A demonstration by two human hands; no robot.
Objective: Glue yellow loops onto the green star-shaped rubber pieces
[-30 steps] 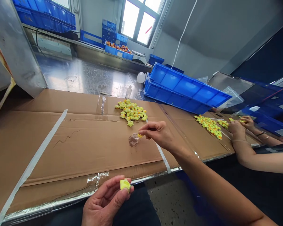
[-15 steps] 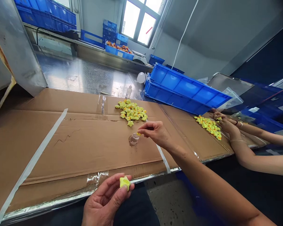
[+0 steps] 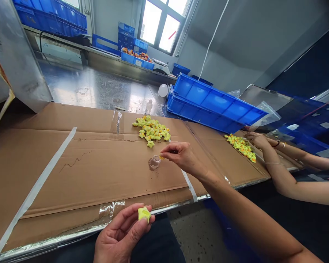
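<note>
Near the bottom edge, my left hand [image 3: 120, 235] pinches a small yellow-green toy piece [image 3: 144, 213] between thumb and fingers. My right hand [image 3: 181, 157] reaches out over the cardboard sheet [image 3: 71, 171] and pinches a tiny orange-yellow piece [image 3: 161, 157] right beside a small clear cup [image 3: 154, 163]. Just beyond the cup lies a heap of several yellow-green pieces [image 3: 152, 130].
Stacked blue trays [image 3: 211, 107] stand at the back right. Another person's hands [image 3: 256, 140] work at a second heap of yellow pieces [image 3: 241, 146] on the right. A metal panel [image 3: 13, 54] leans at the left. White tape strips cross the cardboard; more blue bins line the far wall.
My hands have hardly moved; the left one turned its piece a little. The other person's hands shifted back along their heap toward the blue trays.
</note>
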